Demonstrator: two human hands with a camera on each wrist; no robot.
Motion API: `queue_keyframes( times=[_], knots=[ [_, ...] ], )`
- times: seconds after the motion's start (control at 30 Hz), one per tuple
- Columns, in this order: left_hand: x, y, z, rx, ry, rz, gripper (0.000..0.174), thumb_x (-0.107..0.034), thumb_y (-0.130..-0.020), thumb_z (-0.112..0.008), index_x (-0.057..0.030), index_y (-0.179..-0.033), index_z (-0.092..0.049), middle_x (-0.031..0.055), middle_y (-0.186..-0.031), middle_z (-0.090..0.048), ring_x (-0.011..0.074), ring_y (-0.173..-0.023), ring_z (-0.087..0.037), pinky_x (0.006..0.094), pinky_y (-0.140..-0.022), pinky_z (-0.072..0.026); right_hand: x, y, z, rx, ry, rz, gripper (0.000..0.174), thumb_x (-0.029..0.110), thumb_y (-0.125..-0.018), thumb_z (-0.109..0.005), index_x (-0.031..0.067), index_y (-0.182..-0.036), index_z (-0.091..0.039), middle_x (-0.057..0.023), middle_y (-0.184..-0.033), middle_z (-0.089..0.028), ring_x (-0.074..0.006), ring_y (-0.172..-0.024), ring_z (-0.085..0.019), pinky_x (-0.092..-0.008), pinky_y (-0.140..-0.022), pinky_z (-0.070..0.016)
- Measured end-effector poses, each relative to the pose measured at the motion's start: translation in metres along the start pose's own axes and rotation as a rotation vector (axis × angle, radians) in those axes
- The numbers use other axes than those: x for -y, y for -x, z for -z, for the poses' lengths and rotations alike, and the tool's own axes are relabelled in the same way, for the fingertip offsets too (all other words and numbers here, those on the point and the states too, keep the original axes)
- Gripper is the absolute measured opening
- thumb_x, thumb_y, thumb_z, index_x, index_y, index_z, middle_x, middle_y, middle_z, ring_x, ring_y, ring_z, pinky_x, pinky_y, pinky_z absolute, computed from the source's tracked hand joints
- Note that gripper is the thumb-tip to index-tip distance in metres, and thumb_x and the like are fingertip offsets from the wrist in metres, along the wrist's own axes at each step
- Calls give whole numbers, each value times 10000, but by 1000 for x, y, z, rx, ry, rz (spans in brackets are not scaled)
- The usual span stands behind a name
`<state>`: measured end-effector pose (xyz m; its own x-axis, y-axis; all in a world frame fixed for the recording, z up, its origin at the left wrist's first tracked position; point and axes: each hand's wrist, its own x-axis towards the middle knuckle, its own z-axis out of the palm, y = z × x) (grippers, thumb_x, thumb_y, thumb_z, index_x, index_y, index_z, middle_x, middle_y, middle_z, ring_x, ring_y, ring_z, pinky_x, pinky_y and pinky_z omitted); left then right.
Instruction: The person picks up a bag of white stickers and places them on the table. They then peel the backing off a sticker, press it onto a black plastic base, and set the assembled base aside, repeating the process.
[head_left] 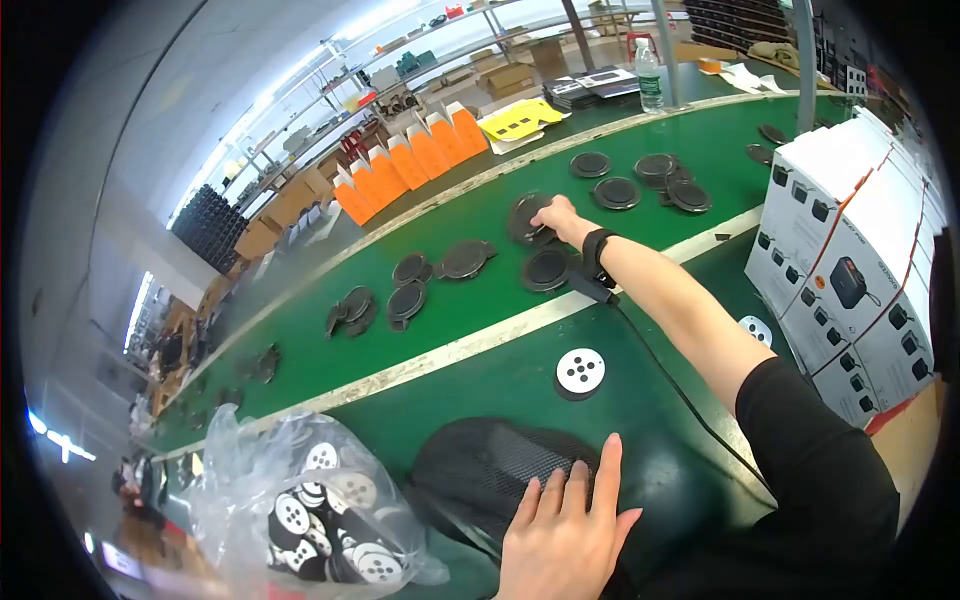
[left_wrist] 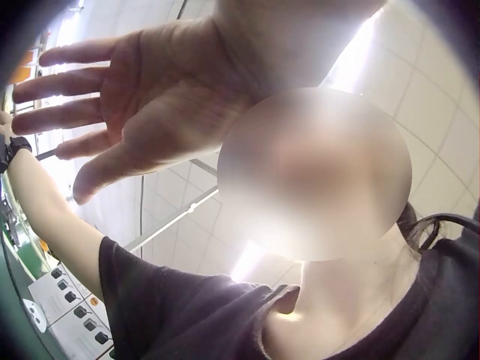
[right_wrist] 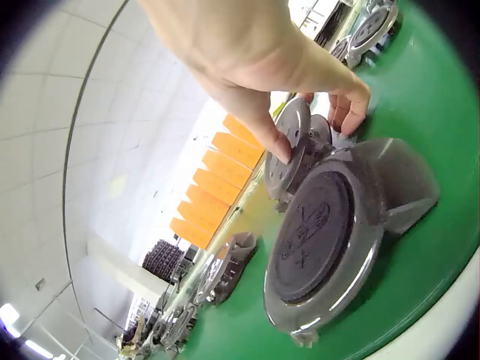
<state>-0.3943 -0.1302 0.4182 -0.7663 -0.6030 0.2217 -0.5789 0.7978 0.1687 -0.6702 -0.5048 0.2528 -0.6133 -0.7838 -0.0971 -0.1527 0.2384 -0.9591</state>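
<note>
My right hand reaches over the green belt and pinches a dark round plastic part at its rim. In the right wrist view the thumb presses the near face of this part, the other fingers behind it. A second round part with a raised emblem on its disc lies just nearer. My left hand is spread with straight fingers, overlapping a black mesh pouch in the head view. In the left wrist view the palm of that hand faces the camera, holding nothing.
Several similar dark parts lie along the belt. A white disc with black holes sits on the near table. A clear plastic bag of such discs stands left, printed white boxes right. A black cable trails from my right wrist.
</note>
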Motion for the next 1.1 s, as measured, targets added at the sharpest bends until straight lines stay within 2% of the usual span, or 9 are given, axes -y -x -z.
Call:
queue_keyframes(
  times=[0.13,0.2,0.3,0.4,0.53,0.63,0.73,0.8,1.1],
  knots=[
    [-2,4,2,-23,-26,10,556,-238,-782,-606,-12,-1253,-417,147,-983,-579,273,-913,-567,364,-862,-432,1,-29,27,-160,-186,179,384,15,-642,-683,-12,-991,-525,-140,-930,-611,-264,-813,-608,-397,-675,-503],
    [-3,2,4,-4,-14,8,558,-233,-775,-610,-12,-1250,-418,146,-972,-582,271,-911,-569,362,-856,-435,25,3,75,138,-349,92,344,11,-676,-675,2,-984,-523,-123,-895,-606,-263,-784,-609,-428,-656,-507],
    [-6,1,3,38,5,-14,545,-217,-771,-610,-10,-1239,-420,139,-932,-583,268,-870,-570,350,-811,-444,51,83,151,585,-12,-83,342,63,-710,-696,-21,-998,-532,-133,-877,-603,-251,-754,-603,-414,-644,-509],
    [-14,3,1,67,22,-51,521,-203,-788,-597,-16,-1240,-419,139,-912,-580,291,-826,-564,351,-764,-451,29,153,197,757,369,-82,512,49,-697,-698,3,-1141,-448,-134,-949,-581,-238,-832,-591,-376,-656,-513],
    [-21,7,-13,77,-37,-70,545,-215,-788,-611,-32,-1262,-414,156,-946,-589,308,-847,-571,378,-771,-460,-32,228,214,963,405,-116,605,142,-686,-731,7,-1184,-413,-141,-970,-584,-224,-895,-574,-334,-708,-490],
    [-29,8,-17,71,-15,-108,521,-187,-807,-592,-40,-1270,-404,157,-918,-585,323,-808,-557,377,-721,-457,-45,286,226,687,526,194,574,222,-691,-736,37,-1150,-444,-151,-982,-590,-246,-893,-578,-328,-747,-445],
    [-34,7,-15,90,0,-122,516,-182,-817,-588,-42,-1276,-399,162,-912,-587,328,-794,-555,381,-684,-455,-56,298,248,61,823,457,467,170,-695,-699,7,-1082,-496,-187,-980,-559,-328,-902,-575,-395,-780,-464],
    [-37,6,-16,84,9,-137,514,-184,-816,-590,-40,-1272,-401,159,-898,-585,325,-783,-555,377,-669,-454,-65,291,261,-128,1051,263,487,93,-638,-717,-12,-1063,-503,-209,-975,-537,-366,-820,-586,-414,-733,-489],
    [-42,1,-25,163,27,-145,513,-200,-812,-596,-47,-1266,-413,150,-848,-577,313,-761,-558,378,-643,-454,-71,271,277,233,802,160,205,30,-606,-675,-25,-785,-593,-189,-668,-601,-305,-707,-626,-400,-588,-473]
  ],
)
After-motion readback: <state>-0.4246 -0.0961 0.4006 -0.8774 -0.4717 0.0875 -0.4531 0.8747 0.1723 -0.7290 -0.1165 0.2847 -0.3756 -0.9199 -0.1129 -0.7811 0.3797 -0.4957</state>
